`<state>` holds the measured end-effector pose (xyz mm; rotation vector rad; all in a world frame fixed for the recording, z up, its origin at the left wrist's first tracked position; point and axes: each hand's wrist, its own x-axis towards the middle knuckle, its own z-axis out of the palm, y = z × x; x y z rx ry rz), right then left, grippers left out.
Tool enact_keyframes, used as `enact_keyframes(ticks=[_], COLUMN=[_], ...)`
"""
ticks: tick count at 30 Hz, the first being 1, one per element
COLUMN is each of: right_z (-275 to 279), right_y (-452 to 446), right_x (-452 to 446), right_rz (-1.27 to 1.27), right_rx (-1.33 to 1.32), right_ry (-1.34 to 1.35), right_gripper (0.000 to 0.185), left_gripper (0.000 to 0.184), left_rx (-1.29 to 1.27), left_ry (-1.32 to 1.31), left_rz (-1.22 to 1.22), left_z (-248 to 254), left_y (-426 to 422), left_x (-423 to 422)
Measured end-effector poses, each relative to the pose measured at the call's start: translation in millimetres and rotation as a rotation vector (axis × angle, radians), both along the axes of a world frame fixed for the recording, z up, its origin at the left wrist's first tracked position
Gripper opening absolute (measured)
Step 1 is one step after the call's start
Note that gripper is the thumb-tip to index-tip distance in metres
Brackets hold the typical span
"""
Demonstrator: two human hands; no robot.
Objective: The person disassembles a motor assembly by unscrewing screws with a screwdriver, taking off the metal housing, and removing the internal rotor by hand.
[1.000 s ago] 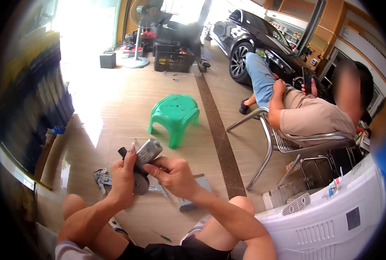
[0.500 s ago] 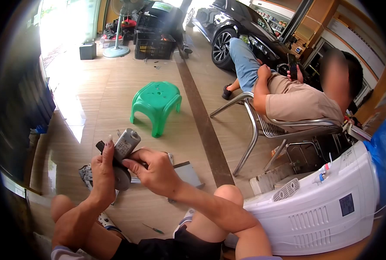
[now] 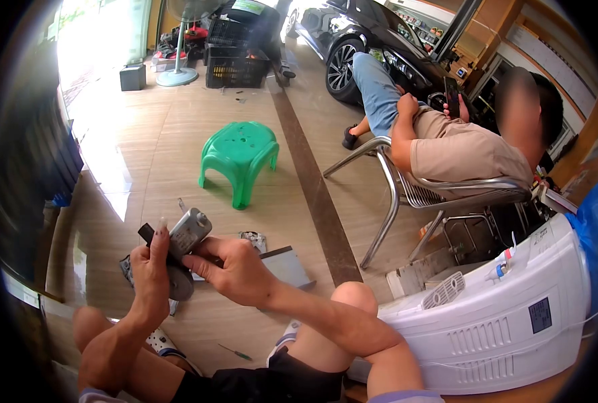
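Observation:
In front of my knees, a small grey metal cylinder with a label, looking like an electric motor [image 3: 190,230], is held up at a tilt. A black part joins it, and a round dark grey disc [image 3: 181,285] sits at its lower end. My left hand [image 3: 151,275] is wrapped round the black part, thumb pointing up. The right hand [image 3: 230,269] pinches the motor's lower right side between thumb and fingers; the exact contact is partly hidden. On the floor below lie a flat grey metal panel [image 3: 289,269] and a thin screwdriver [image 3: 236,352] with a green handle.
A green plastic stool [image 3: 240,142] stands ahead. To the right, a person [image 3: 463,151] sits on a metal chair [image 3: 388,181] holding a phone. A large white appliance casing [image 3: 487,329] lies at my right. Further back are black crates [image 3: 235,68], a fan base [image 3: 177,76] and a car [image 3: 343,67].
Both hands and the motor have shifted slightly down and left in view, with the motor tilted a little more. The grip looks the same. The rest of the scene has moved slightly with my head.

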<state>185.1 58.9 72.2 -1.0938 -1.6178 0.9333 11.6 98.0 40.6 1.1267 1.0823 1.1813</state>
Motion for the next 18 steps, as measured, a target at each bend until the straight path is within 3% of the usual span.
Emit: enact_keyframes(ticks=[11,18], right_z=[-8,-6], right_y=[3,6], right_x=[-3,-3], right_rz=[0.000,0.024], right_rx=[-0.079,-0.080], right_ry=[0.056,0.024], right_gripper=[0.026,0.024], left_gripper=[0.050,0.050], left_rx=[-0.037,-0.033], left_ry=[-0.119,-0.052], left_rz=[0.034,-0.048], left_z=[6,-2], left_y=[-3,0], left_x=[5,-7])
